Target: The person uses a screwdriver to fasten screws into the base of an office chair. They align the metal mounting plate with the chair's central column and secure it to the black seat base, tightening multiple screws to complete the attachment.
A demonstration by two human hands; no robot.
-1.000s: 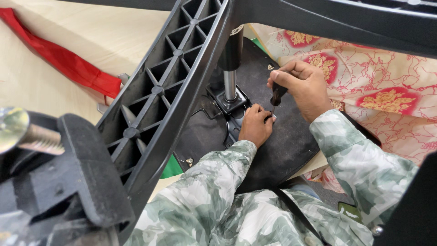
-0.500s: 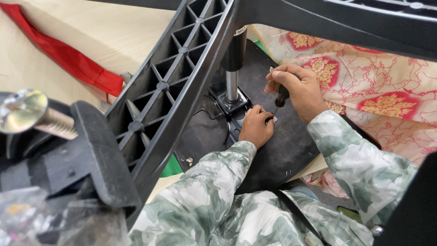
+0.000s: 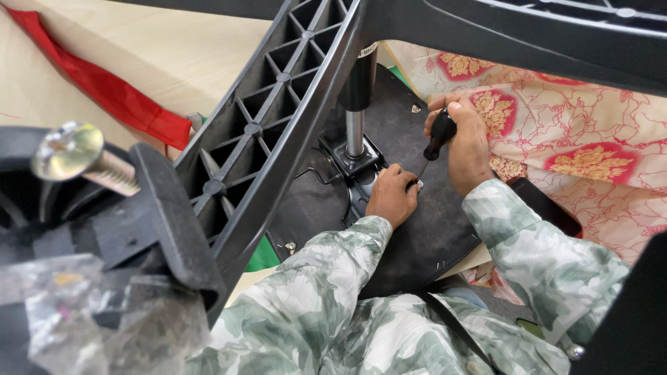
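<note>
Currently gripping black-handled screwdriver [image 3: 436, 142] in right hand [image 3: 467, 146], tip angled down onto black seat underside [image 3: 424, 229]; left hand [image 3: 391, 196] closed at tip, just right of chrome gas cylinder [image 3: 355, 132].

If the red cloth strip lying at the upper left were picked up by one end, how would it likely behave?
The red cloth strip would probably hang limp: it lies flat with soft folds along its length. It looks thin, so likely light for its size. Being flat fabric, it should not roll or tip, and would probably drag rather than slide cleanly on the beige surface under it.
</note>
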